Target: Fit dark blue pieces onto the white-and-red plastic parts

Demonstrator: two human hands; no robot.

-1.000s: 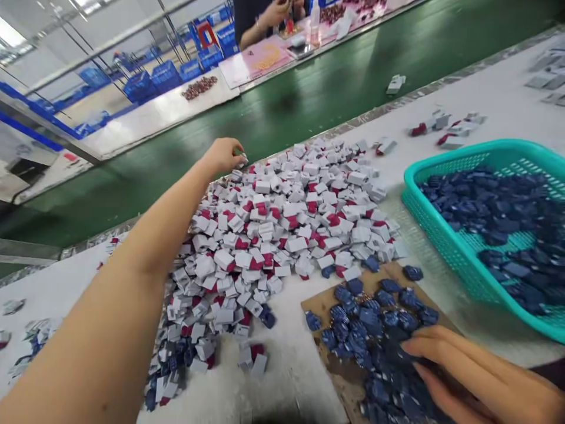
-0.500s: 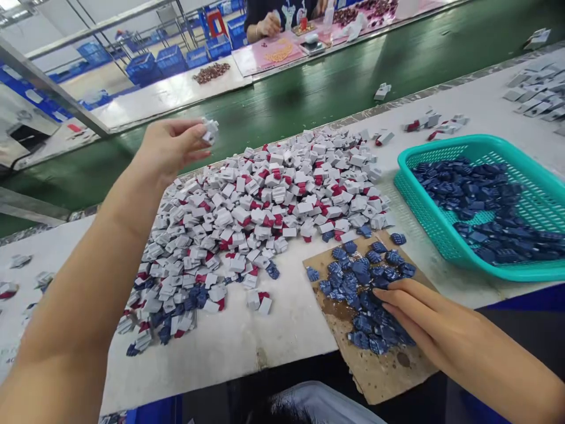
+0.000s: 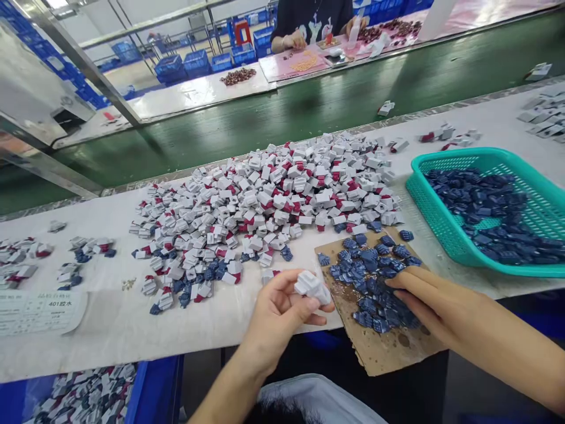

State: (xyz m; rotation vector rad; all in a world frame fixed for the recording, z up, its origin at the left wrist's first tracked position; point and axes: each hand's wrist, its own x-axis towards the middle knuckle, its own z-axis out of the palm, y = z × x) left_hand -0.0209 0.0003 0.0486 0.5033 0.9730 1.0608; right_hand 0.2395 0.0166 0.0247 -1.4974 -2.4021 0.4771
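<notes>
The white piece (image 3: 312, 287) was pinched in the left hand (image 3: 278, 312), gripped between thumb and fingers over the table near its front edge, just beside the cardboard (image 3: 388, 347). It wasn't a full clench, more of a firm hold, with the piece sitting up on the fingertips. Pieces seemed to be getting handled one at a time around the board, so the next move looked to call for that piece being set down or worked on right there, though that's only a judgement.

The right hand (image 3: 441, 300) was laid across the blue pieces (image 3: 371, 294) on the cardboard, fingers loosely together. Whether anything was pinched under them couldn't be told.

Behind all that, the white-and-red pile (image 3: 265, 200) was spread over the table, with blue bits mixed in at its near side. More blue pieces were heaped in the teal basket (image 3: 424, 200) to the right. A co-worker (image 3: 309, 23) was seated across the green belt (image 3: 265, 118).

Compared with the earlier frame, the left hand had been brought back from beyond the pile to the board, the piece going with it, and the right hand was pretty much where it had been
</notes>
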